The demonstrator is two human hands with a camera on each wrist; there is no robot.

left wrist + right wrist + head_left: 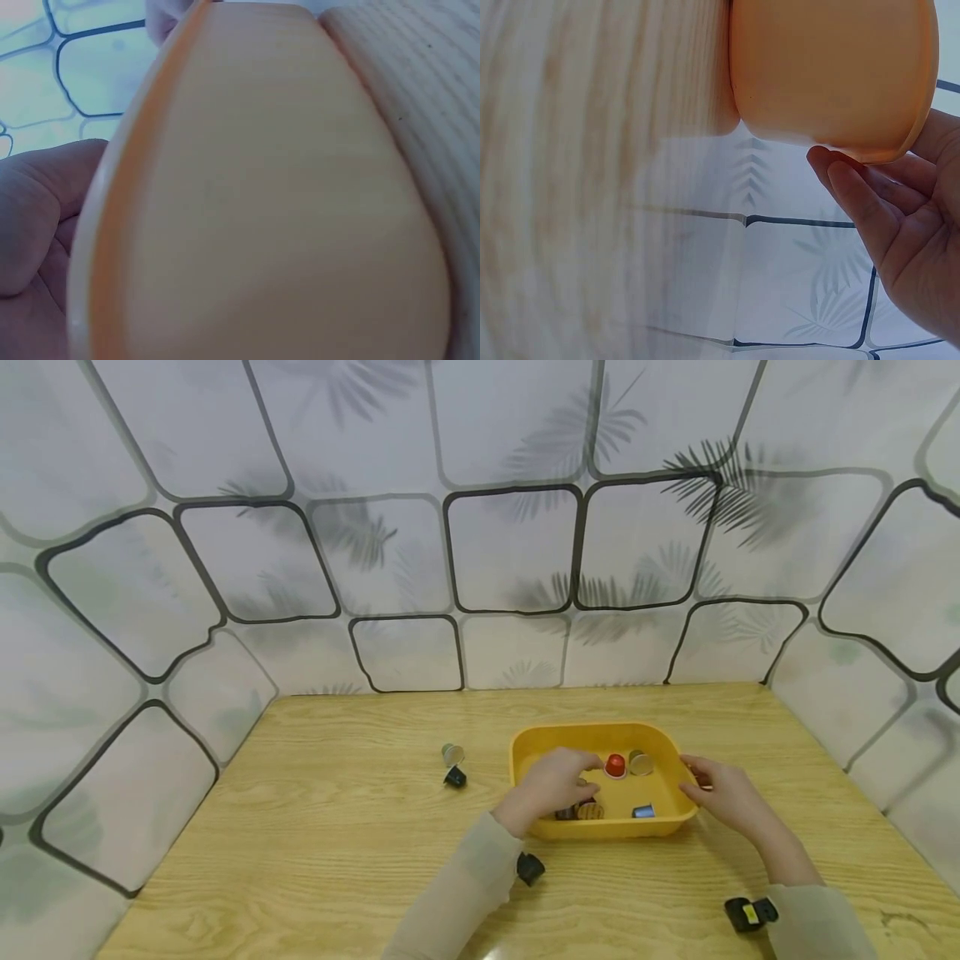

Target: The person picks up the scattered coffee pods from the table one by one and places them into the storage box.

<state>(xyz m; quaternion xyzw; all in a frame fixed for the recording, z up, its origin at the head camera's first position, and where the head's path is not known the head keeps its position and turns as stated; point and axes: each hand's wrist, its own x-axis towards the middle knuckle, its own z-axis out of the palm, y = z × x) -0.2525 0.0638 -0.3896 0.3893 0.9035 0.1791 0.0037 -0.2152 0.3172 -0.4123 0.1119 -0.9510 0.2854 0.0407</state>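
My right hand (723, 789) grips the right end of a yellow plastic tray (600, 829), with thumb and fingers at its rim. The left hand (555, 781) reaches over the near left part of the tray, its thumb and fingers curved and apart. Under and beside it lie a dark coffee capsule (566, 814) and a tan-faced one (591, 811). Farther right in the tray are a red capsule (615, 766), a pale green one (641, 763) and a blue one (643, 812). In the left wrist view the tray wall (262, 180) hides most of the left hand.
Left of the tray, a green capsule (452, 754) and a black capsule (455, 777) lie on the wooden table (322, 827). Patterned cloth walls (510, 552) enclose the table at the back and sides. Black wrist cameras hang below both sleeves.
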